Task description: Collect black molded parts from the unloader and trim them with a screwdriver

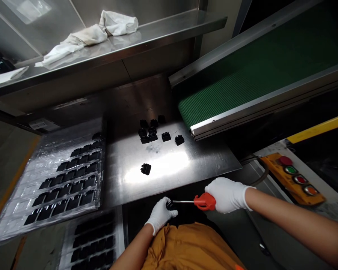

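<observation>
In a white glove, my left hand point(159, 214) pinches a small black plastic part point(171, 206) in front of my body, just below the table's front edge. My right hand point(227, 194), also gloved, is closed around a red air blow gun point(205, 201). Its thin metal nozzle points left and its tip meets or nearly meets the part; I cannot tell which. On the steel table point(121, 150) lies a single black part point(145, 169), with several similar parts point(152, 131) grouped farther back.
A clear plastic tray point(14, 210) with rows of black parts sits at left, another tray point(64, 240) below it. A green conveyor belt point(242, 78) slopes up at right. An orange button box point(294, 178) is beside my right arm. White cloths point(87, 35) lie on the shelf.
</observation>
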A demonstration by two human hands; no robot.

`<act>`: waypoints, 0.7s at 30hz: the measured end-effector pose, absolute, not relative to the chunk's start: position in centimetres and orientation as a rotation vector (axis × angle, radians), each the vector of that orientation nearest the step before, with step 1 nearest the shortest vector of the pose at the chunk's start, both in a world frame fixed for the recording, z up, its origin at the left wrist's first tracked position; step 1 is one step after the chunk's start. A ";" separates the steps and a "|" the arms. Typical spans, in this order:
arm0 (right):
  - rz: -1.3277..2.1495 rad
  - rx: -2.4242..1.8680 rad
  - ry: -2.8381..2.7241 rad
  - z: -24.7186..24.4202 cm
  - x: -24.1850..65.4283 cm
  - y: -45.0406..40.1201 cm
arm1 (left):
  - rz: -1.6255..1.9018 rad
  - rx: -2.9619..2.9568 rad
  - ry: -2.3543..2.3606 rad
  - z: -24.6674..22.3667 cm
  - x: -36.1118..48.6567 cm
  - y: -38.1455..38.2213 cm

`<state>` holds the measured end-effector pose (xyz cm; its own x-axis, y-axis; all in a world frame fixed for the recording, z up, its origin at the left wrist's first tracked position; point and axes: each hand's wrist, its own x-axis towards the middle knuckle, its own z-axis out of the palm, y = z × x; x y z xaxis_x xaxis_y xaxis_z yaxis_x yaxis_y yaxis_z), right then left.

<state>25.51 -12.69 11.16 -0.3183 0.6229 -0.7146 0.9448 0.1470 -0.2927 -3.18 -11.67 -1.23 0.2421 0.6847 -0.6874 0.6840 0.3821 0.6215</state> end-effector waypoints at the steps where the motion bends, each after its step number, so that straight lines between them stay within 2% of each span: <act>1: -0.998 1.561 2.046 11.6 25.9 -12.5 | 0.027 1.370 1.435 -0.1 -3.0 -11.4; 6: -0.829 1.791 2.253 12.7 27.5 -12.2 | 0.367 1.467 1.393 4.4 -0.8 -8.1; 11: -0.886 1.714 2.239 11.9 27.4 -13.4 | 0.612 0.635 1.085 5.5 1.1 -4.4; 16: -0.940 1.658 2.206 11.6 27.2 -14.6 | 0.608 0.573 0.951 5.2 -0.5 -4.3; 21: -0.937 1.524 2.084 10.7 26.7 -15.1 | 0.396 0.729 1.041 3.4 -2.0 -7.1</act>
